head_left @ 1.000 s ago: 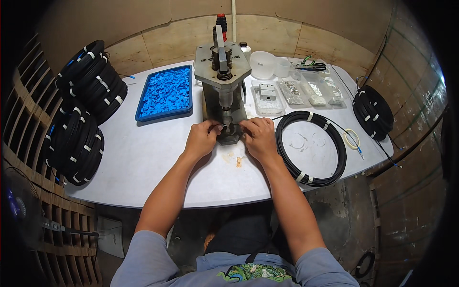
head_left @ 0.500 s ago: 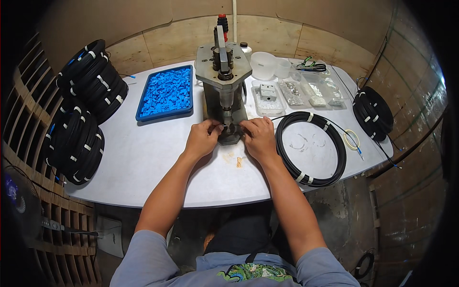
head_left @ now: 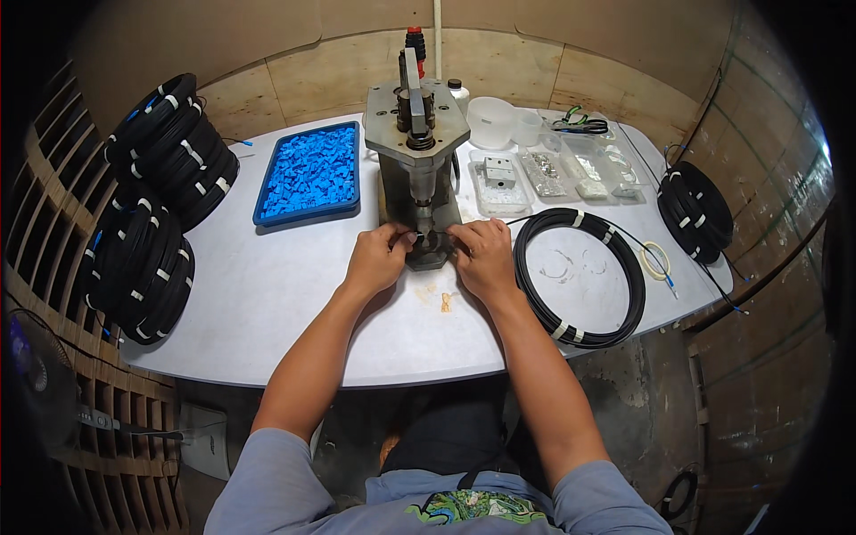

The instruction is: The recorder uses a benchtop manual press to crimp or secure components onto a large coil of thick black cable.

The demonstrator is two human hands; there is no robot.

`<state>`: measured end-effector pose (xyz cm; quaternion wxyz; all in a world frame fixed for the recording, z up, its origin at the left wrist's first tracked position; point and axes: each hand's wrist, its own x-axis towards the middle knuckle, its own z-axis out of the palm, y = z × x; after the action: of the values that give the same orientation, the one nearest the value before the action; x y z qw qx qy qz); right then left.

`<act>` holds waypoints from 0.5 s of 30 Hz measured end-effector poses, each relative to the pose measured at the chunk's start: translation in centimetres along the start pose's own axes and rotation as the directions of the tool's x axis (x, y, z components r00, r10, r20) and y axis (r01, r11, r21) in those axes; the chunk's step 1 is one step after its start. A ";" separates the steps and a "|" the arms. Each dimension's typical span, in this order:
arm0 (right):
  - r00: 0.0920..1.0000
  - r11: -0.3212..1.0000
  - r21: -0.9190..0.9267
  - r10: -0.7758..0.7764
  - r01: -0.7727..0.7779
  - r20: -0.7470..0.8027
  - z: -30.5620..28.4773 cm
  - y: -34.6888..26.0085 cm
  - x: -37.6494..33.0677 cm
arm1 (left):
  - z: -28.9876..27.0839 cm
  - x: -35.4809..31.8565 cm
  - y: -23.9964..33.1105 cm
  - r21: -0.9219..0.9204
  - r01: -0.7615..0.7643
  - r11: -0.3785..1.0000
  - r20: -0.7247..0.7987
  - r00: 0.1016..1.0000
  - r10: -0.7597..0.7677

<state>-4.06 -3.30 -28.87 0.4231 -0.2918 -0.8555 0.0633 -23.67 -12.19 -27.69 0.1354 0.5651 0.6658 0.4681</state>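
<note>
Both grips unclear: left hand point(head_left: 376, 260) nine o'clock from upright grey metal press point(head_left: 423, 178), right hand point(head_left: 484, 257) three, beside black cable coil point(head_left: 637, 281).

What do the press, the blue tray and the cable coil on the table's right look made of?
Press: metal, likely steel; grey, dull sheen, holes in its flat top.
Tray: probably moulded plastic; even blue colour, smooth rim.
Coil: black, satin-looking jacket, likely plastic or rubber; core hidden.
Bands on it: whitish, flat, possibly tape; too small to be sure.
</note>
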 end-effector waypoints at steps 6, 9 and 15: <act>1.000 1.000 0.018 -0.010 0.010 -0.018 0.0 0.1 0.0 | 0.0 0.0 0.1 0.004 0.004 1.000 0.011 1.000 -0.004; 1.000 1.000 0.019 -0.010 0.010 -0.016 0.1 0.0 0.0 | 0.0 0.0 -0.2 0.003 0.003 1.000 0.010 1.000 -0.003; 0.999 1.000 0.001 -0.018 0.019 -0.036 0.1 0.2 0.0 | 0.1 0.0 0.1 -0.007 0.006 1.000 0.012 1.000 -0.006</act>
<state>-4.09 -3.16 -29.03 0.4390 -0.2847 -0.8504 0.0548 -23.52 -12.15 -27.64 0.1428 0.5653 0.6651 0.4666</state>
